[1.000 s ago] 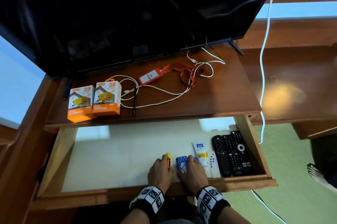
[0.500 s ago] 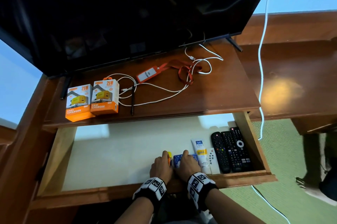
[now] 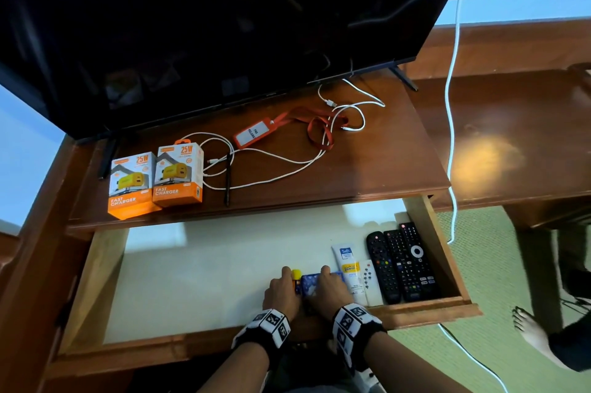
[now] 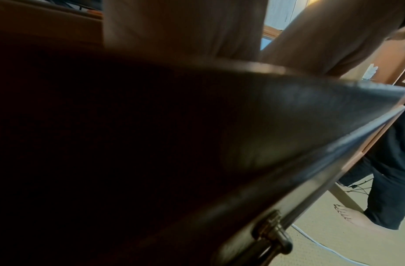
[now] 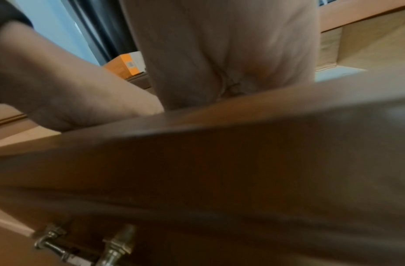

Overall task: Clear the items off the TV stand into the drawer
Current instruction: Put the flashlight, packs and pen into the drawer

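Head view: drawer (image 3: 425, 312) stands pulled out below the desk (image 3: 367, 168), lower centre of frame.

Left hand (image 3: 281, 293) and right hand (image 3: 329, 292) lie side by side inside the drawer at its front edge, lower centre. Left hand lies over a yellow-capped item (image 3: 296, 274); only the cap shows past the fingers. Right hand lies over a blue patterned box (image 3: 308, 285), fingers reaching past its far edge. The two items touch, between the hands. Whether the fingers clasp them or just lie on them: cannot tell. Wrist views show only the palms and the drawer front, blurred.

Right of the right hand, in the drawer's right part: tube (image 3: 347, 268) just beside the hand, then a small white remote (image 3: 369, 280), then three black remotes (image 3: 399, 261) side by side against the right wall.

On the desk, under the TV (image 3: 224, 24):
- two orange charger boxes (image 3: 156, 178), touching, left of frame
- black pen (image 3: 227, 178) just right of the boxes, lying across the white cable (image 3: 281, 175)
- orange badge holder (image 3: 252, 135) with lanyard (image 3: 319, 133), centre, tangled with the cable

All desk items lie well apart from the hands, in the upper half.

Another white cord (image 3: 452, 104) hangs at the right of frame. A bare foot (image 3: 531, 332) on the green floor, lower right.
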